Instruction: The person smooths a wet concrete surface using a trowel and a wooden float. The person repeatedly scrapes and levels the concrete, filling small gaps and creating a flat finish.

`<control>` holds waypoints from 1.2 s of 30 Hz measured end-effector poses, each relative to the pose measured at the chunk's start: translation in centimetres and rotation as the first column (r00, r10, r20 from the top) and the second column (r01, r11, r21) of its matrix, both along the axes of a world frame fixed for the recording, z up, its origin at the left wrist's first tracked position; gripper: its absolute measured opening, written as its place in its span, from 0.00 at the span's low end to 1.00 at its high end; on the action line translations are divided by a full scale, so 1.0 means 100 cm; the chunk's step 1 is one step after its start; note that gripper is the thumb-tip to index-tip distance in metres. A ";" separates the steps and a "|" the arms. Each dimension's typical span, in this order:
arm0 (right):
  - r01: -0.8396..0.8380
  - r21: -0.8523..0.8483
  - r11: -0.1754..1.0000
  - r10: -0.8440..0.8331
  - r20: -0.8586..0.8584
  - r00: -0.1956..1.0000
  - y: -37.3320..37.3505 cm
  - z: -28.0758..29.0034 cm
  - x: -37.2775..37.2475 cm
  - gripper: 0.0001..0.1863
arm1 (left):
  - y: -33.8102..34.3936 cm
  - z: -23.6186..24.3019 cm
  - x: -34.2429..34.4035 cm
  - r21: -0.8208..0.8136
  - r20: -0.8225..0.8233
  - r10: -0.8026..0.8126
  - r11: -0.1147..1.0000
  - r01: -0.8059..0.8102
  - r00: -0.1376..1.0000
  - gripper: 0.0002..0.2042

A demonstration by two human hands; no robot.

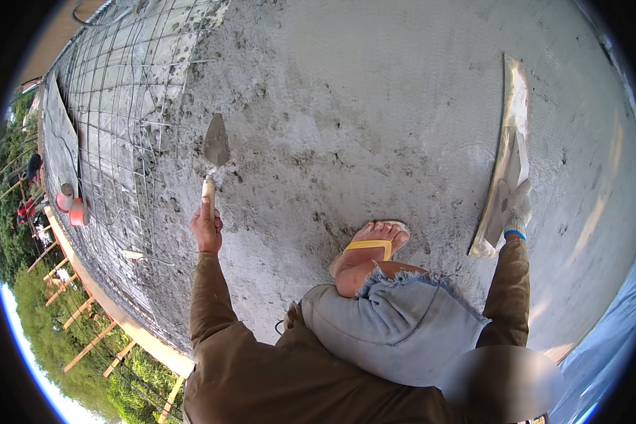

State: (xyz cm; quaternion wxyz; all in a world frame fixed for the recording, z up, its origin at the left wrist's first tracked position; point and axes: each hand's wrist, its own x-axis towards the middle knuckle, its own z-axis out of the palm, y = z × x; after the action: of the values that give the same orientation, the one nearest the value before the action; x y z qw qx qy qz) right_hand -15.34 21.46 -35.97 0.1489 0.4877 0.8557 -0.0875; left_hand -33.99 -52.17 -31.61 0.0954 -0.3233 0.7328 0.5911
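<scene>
Left of centre, the left hand [206, 230] wraps tight around a pointed trowel [215, 152] over wet concrete [374, 92]. At right, the gloved right hand [514, 210] clasps a long float [507, 134] lying flat on it. Steel mesh [113, 92] fills the upper left.

A pointed trowel [215, 145] with a pale wooden handle is gripped in the bare left hand [206, 230]; its grey metal blade is held tip-forward and laid on the rough wet concrete [346, 113], just beside the exposed wire mesh. A long, narrow float [505, 152], smeared with grey cement, is pressed flat on the smoother concrete well to the right, its length running away from the body. It is held near its lower end by the white-gloved right hand [514, 212].
</scene>
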 end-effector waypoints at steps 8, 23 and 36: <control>-0.039 0.041 0.998 0.041 -0.061 0.997 -0.001 -0.011 0.005 0.44 | 0.119 -0.050 -0.071 -0.070 -0.084 -0.201 0.978 0.195 0.976 0.19; 0.073 -0.032 0.997 -0.074 -0.020 0.997 -0.024 0.029 -0.019 0.38 | 0.145 -0.029 -0.160 -0.069 -0.311 -0.296 0.955 0.289 0.903 0.20; 0.036 0.009 0.999 -0.033 -0.169 0.985 -0.028 0.023 -0.013 0.40 | 0.150 -0.104 -0.327 -0.776 -0.162 -0.032 0.621 -0.108 0.986 0.39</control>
State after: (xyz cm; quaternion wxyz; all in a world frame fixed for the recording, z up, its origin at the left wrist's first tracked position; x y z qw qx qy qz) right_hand -16.61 18.64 -33.62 0.0714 0.4943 0.8572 -0.1256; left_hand -66.73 -37.20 -41.96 -0.1263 -0.2994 0.9148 0.2397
